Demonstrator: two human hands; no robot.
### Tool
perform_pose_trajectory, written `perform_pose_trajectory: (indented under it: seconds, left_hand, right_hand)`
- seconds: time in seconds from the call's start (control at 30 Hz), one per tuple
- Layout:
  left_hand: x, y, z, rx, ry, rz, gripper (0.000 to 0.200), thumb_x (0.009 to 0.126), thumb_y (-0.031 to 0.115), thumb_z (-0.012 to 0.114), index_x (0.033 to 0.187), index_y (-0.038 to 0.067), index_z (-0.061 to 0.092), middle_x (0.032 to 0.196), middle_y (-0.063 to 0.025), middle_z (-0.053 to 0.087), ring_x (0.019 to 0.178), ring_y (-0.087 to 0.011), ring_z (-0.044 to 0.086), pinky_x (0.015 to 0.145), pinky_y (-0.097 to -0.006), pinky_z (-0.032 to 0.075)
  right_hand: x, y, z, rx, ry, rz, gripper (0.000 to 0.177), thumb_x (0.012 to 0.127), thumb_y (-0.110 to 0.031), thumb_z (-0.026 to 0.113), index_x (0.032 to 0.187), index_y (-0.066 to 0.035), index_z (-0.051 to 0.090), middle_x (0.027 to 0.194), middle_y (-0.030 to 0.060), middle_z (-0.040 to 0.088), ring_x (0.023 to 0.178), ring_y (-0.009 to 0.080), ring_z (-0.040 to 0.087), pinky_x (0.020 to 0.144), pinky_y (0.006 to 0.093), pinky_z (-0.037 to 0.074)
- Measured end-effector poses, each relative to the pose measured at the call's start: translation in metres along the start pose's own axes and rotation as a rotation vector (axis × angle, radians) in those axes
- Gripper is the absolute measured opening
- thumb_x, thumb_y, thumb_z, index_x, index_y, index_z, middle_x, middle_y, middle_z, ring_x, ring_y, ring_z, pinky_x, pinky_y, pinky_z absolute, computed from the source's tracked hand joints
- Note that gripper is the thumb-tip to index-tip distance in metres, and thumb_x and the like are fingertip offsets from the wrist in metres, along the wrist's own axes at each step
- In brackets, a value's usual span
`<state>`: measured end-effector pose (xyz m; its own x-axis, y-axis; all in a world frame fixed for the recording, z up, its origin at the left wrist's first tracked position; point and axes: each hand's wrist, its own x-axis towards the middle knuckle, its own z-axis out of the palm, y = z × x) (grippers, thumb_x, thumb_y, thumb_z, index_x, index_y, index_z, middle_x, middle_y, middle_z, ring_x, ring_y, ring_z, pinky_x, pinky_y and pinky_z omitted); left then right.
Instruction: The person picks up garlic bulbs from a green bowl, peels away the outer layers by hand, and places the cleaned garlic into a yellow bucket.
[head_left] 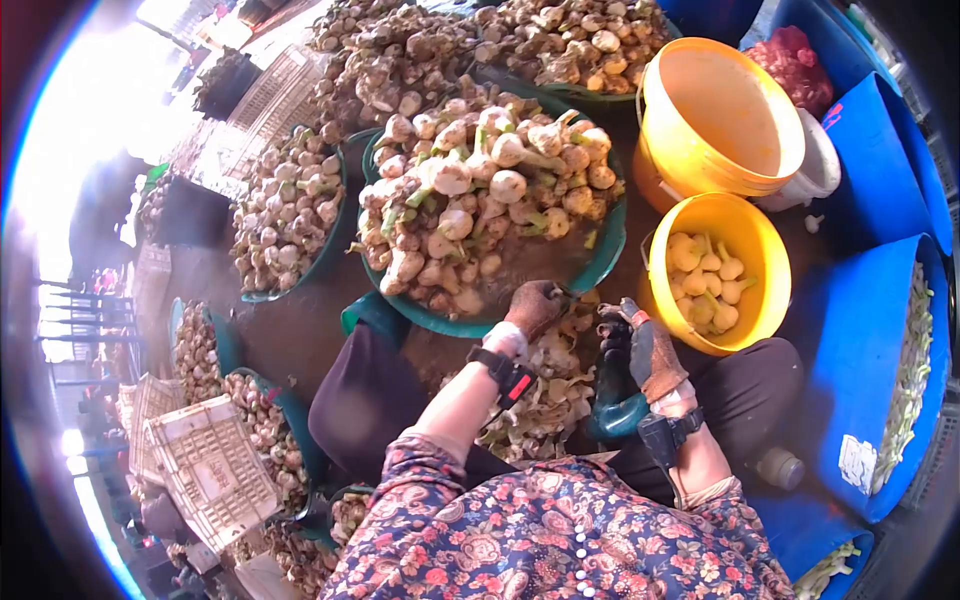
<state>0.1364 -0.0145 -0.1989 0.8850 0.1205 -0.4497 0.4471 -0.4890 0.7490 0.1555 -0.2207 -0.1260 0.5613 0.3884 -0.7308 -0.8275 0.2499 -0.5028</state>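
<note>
My left hand [537,308], in a brown soiled glove, is closed in front of the near rim of a green tub [612,262] heaped with garlic bulbs [470,190]. Whatever its fingers hold is hidden. To its right my right hand [650,352], in a glove with dark fingertips, has its fingers curled; a small red patch shows by them, and I cannot make out what they grip. Loose garlic skins [545,385] lie below and between the hands. A yellow bucket [770,290] just right of my right hand holds several cleaned garlic bulbs [708,280] with short stems.
Another yellow bucket [690,130] and a white one [822,160] stand farther back. Blue containers [860,340] line the right side, one with pale green stems [905,385]. More garlic tubs [290,215] and plastic crates [212,470] lie to the left. A red net bag [793,68] sits behind.
</note>
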Motion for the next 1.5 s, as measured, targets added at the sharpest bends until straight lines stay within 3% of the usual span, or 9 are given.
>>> perform_pose_trajectory:
  seconds: [0.07,0.13,0.33,0.57,0.9,1.17,1.27,1.37,1.5]
  left_hand:
    - [-0.035,0.015,-0.017,-0.102,-0.405,-0.108,0.04,0.075,0.039,0.069,0.099,0.006,0.067,0.088,-0.0127,0.069,0.084,-0.0298,0.065,0.075,-0.0398,0.05]
    - [-0.064,0.012,-0.033,0.325,-0.362,0.381,0.047,0.074,0.042,0.07,0.105,0.006,0.065,0.097,-0.0149,0.066,0.09,-0.0298,0.063,0.078,-0.0388,0.05]
    - [-0.007,-0.022,-0.063,0.802,0.423,-0.117,0.044,0.073,0.038,0.068,0.104,0.008,0.059,0.1,-0.0156,0.064,0.095,-0.032,0.063,0.079,-0.0402,0.052]
    - [0.064,-0.074,-0.035,0.906,0.331,-0.046,0.022,0.084,0.027,0.052,0.095,0.011,0.065,0.091,-0.0145,0.067,0.081,-0.0303,0.067,0.064,-0.0423,0.053]
    - [0.031,-0.072,-0.055,0.808,0.379,-0.026,0.018,0.086,0.017,0.051,0.093,0.01,0.065,0.081,-0.0169,0.065,0.075,-0.0344,0.065,0.063,-0.0432,0.051]
    - [0.062,-0.073,-0.038,0.951,0.493,-0.037,0.023,0.088,0.014,0.047,0.109,0.014,0.056,0.088,-0.0159,0.063,0.074,-0.0318,0.066,0.059,-0.0429,0.053]
    - [0.073,-0.068,-0.042,0.842,0.383,-0.162,0.025,0.089,0.028,0.046,0.102,0.015,0.063,0.095,-0.0182,0.065,0.084,-0.0353,0.065,0.067,-0.0455,0.053]
    - [0.054,-0.05,-0.057,0.736,0.339,-0.104,0.024,0.085,0.027,0.052,0.098,0.011,0.065,0.092,-0.0179,0.067,0.084,-0.0332,0.066,0.071,-0.043,0.053]
    - [0.025,-0.032,-0.08,0.649,0.362,-0.092,0.026,0.077,0.019,0.06,0.101,0.008,0.064,0.095,-0.0186,0.065,0.091,-0.0361,0.063,0.077,-0.0441,0.051]
  right_hand:
    - [0.0,0.001,0.001,0.0,0.029,0.022,0.04,0.094,-0.037,0.05,0.105,0.0,0.062,0.074,0.0056,0.06,0.055,0.0117,0.053,0.049,0.0215,0.044]
    - [-0.003,0.001,0.007,-0.016,0.032,0.005,0.036,0.093,-0.035,0.052,0.1,-0.001,0.062,0.073,0.0055,0.061,0.055,0.0116,0.055,0.049,0.022,0.044]
    - [-0.006,0.011,0.008,-0.225,-0.011,-0.163,0.027,0.088,-0.033,0.06,0.087,-0.006,0.059,0.072,0.0043,0.06,0.053,0.0121,0.056,0.046,0.0242,0.044]
    - [-0.026,-0.092,-0.02,-1.169,0.278,-0.798,0.029,0.086,-0.033,0.059,0.087,-0.004,0.063,0.08,0.0189,0.064,0.08,0.0328,0.064,0.071,0.0384,0.05]
    - [0.124,-0.153,-0.14,-2.645,0.396,-0.155,0.029,0.083,-0.02,0.055,0.108,-0.01,0.067,0.106,0.0129,0.066,0.095,0.0257,0.065,0.075,0.038,0.051]
    - [0.094,-0.174,-0.113,-2.237,0.41,0.01,0.037,0.077,-0.028,0.062,0.107,-0.007,0.066,0.113,0.015,0.063,0.106,0.029,0.059,0.085,0.0401,0.048]
    - [0.043,-0.199,-0.075,-2.093,0.234,-0.053,0.035,0.077,-0.035,0.057,0.087,-0.003,0.069,0.081,0.0168,0.067,0.083,0.0281,0.065,0.073,0.0369,0.049]
    - [-0.01,-0.221,-0.06,-1.242,0.186,-0.844,0.032,0.084,-0.034,0.062,0.085,-0.002,0.065,0.064,0.0099,0.061,0.054,0.0153,0.057,0.053,0.0304,0.045]
    - [-0.063,-0.212,-0.028,-0.455,0.157,-0.541,0.053,0.084,-0.054,0.059,0.094,-0.003,0.061,0.063,0.0017,0.055,0.05,0.0085,0.052,0.045,0.021,0.041]
